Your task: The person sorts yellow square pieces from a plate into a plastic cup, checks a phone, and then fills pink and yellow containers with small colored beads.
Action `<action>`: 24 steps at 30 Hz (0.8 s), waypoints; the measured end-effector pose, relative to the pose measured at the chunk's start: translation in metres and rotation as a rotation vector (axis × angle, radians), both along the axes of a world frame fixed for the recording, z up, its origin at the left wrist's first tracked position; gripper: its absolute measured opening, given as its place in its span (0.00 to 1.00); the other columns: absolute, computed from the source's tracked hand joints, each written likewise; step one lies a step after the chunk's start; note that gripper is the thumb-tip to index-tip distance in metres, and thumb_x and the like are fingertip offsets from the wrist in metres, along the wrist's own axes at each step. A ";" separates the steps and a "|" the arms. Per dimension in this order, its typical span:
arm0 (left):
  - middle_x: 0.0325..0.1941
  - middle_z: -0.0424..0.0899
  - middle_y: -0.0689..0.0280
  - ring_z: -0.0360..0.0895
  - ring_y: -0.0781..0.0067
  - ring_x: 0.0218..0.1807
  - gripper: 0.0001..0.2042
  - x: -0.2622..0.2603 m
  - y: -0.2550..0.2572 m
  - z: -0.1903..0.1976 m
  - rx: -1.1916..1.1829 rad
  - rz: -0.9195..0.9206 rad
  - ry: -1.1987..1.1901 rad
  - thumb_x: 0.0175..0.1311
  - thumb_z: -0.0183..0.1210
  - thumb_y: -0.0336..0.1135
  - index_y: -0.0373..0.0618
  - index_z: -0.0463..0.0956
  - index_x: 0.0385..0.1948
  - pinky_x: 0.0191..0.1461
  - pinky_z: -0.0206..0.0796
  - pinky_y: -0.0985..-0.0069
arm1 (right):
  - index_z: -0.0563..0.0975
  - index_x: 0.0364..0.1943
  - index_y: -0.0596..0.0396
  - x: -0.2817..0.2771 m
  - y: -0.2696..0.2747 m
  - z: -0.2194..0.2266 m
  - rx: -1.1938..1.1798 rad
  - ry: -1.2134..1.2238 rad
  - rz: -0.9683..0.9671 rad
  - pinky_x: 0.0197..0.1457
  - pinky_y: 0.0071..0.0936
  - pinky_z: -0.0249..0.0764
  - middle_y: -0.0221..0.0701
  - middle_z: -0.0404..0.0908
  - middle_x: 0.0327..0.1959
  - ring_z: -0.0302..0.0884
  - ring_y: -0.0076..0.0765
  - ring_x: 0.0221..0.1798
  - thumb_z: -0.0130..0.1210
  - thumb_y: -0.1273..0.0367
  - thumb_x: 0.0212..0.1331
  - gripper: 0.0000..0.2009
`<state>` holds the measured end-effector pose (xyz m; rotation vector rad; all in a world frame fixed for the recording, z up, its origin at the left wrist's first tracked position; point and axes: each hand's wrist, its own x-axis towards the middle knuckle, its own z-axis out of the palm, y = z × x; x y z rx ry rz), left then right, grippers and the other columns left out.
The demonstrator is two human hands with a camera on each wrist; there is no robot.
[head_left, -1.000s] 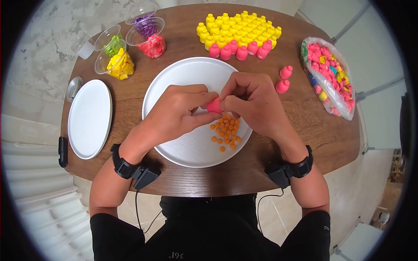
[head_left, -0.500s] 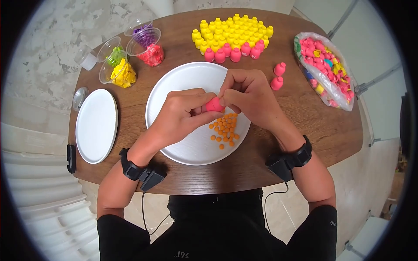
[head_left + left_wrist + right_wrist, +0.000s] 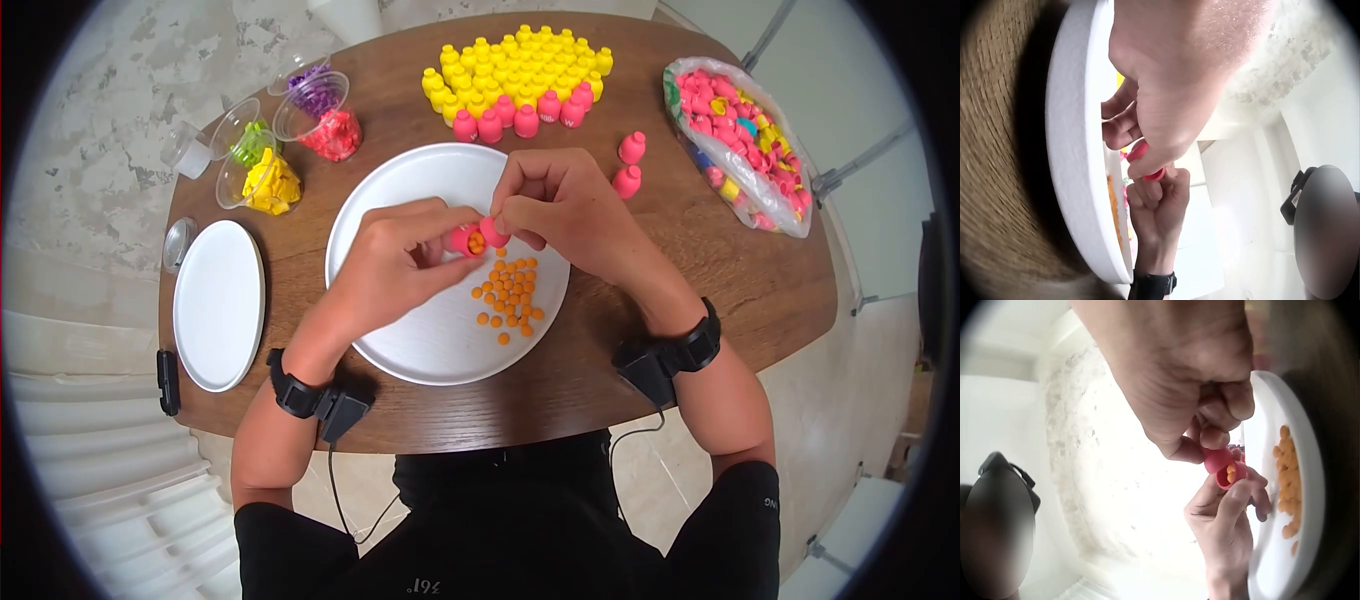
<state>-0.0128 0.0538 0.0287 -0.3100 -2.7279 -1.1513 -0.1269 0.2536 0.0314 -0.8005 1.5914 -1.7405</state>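
Over the round white plate (image 3: 410,350), my left hand (image 3: 385,258) grips the body of a small pink bottle (image 3: 461,240). Its open end faces right, and orange round candies (image 3: 1230,471) show inside. My right hand (image 3: 562,205) pinches the bottle's pink top piece (image 3: 493,232), which is tilted away right at the body's rim. In the right wrist view, thumb and fingertips hold this top (image 3: 1215,460) against the edge of the opening. Loose orange candies (image 3: 512,292) lie on the plate's right half, below the hands.
Rows of yellow bottles (image 3: 510,65) with several pink ones (image 3: 490,127) stand at the back; two pink bottles (image 3: 629,165) stand apart. A plastic bag (image 3: 745,135) of coloured pieces lies right. Clear cups (image 3: 245,180) of coloured bits and an oval white plate (image 3: 219,305) are left.
The pink bottle, whole in the earlier frames, has come apart: its top is pulled to the right off the body, and candies inside now show. The head view has shifted slightly.
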 end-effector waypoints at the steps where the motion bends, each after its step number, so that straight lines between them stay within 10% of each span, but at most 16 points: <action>1: 0.27 0.80 0.68 0.72 0.82 0.26 0.15 0.000 -0.001 -0.001 0.003 -0.003 -0.014 0.57 0.74 0.25 0.40 0.87 0.47 0.31 0.65 0.80 | 0.80 0.29 0.58 0.000 0.001 0.001 0.067 0.090 -0.010 0.24 0.17 0.58 0.21 0.77 0.20 0.67 0.11 0.22 0.59 0.77 0.58 0.01; 14: 0.30 0.74 0.64 0.77 0.64 0.28 0.16 0.011 0.015 0.010 -0.686 -0.098 0.416 0.50 0.72 0.25 0.41 0.81 0.42 0.30 0.70 0.67 | 0.81 0.22 0.63 0.008 -0.002 -0.003 0.229 0.460 -0.184 0.25 0.29 0.66 0.34 0.76 0.15 0.72 0.28 0.19 0.64 0.69 0.49 0.09; 17: 0.30 0.73 0.66 0.78 0.69 0.32 0.09 0.012 0.020 0.011 -0.761 -0.123 0.401 0.60 0.65 0.28 0.39 0.80 0.40 0.32 0.72 0.71 | 0.78 0.24 0.60 0.008 -0.002 -0.006 0.219 0.454 -0.195 0.25 0.21 0.55 0.19 0.71 0.15 0.62 0.12 0.20 0.63 0.75 0.53 0.05; 24: 0.29 0.78 0.65 0.79 0.65 0.28 0.14 0.008 0.009 0.009 -0.599 -0.097 0.401 0.52 0.73 0.26 0.42 0.83 0.42 0.29 0.70 0.69 | 0.79 0.26 0.60 0.007 -0.001 -0.006 0.220 0.458 -0.233 0.25 0.21 0.56 0.20 0.72 0.16 0.64 0.11 0.21 0.62 0.76 0.54 0.04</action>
